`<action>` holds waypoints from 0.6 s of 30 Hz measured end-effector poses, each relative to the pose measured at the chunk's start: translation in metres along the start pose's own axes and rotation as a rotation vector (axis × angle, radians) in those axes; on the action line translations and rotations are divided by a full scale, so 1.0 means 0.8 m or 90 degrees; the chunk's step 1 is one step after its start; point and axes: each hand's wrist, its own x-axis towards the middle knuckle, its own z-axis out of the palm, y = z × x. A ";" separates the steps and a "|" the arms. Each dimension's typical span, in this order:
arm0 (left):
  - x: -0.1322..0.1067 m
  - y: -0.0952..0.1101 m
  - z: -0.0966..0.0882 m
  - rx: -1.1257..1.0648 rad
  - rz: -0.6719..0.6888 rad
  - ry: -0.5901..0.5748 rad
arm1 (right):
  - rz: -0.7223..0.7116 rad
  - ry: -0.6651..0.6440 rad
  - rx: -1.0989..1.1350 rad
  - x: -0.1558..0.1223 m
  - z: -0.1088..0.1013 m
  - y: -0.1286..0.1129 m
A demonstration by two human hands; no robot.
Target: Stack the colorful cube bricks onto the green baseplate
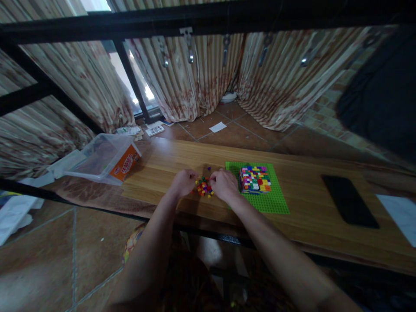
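Note:
A small heap of loose toy building bricks [203,187] in several colours lies on the wooden table between my hands. At its left side is my left hand [184,183], its fingers curled together at the edge of the heap; whatever they hold is too small to make out. My right hand [223,182] reaches over the heap's right side with fingertips pinched among the bricks, and their contents are hidden. Just right of that hand, a multicoloured block of stacked bricks [255,179] stands on a green studded baseplate [276,201]. One dark purple brick [209,168] sits apart behind the heap.
The wooden table [169,151] runs across the view. A clear plastic bin [97,158] with an orange label stands at its left end. To the right lie a black phone-like slab [349,201] and white paper [398,214]. A black metal bar [208,19] crosses above, before striped curtains [195,86].

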 end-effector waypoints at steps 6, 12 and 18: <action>0.001 0.002 0.000 -0.023 -0.006 0.019 | -0.029 0.010 0.001 -0.001 0.000 -0.001; -0.002 0.015 0.004 -0.299 0.001 -0.035 | -0.006 0.083 0.490 -0.001 0.002 0.007; -0.015 0.039 -0.002 -0.677 -0.046 -0.163 | 0.115 0.022 1.031 -0.012 -0.002 -0.006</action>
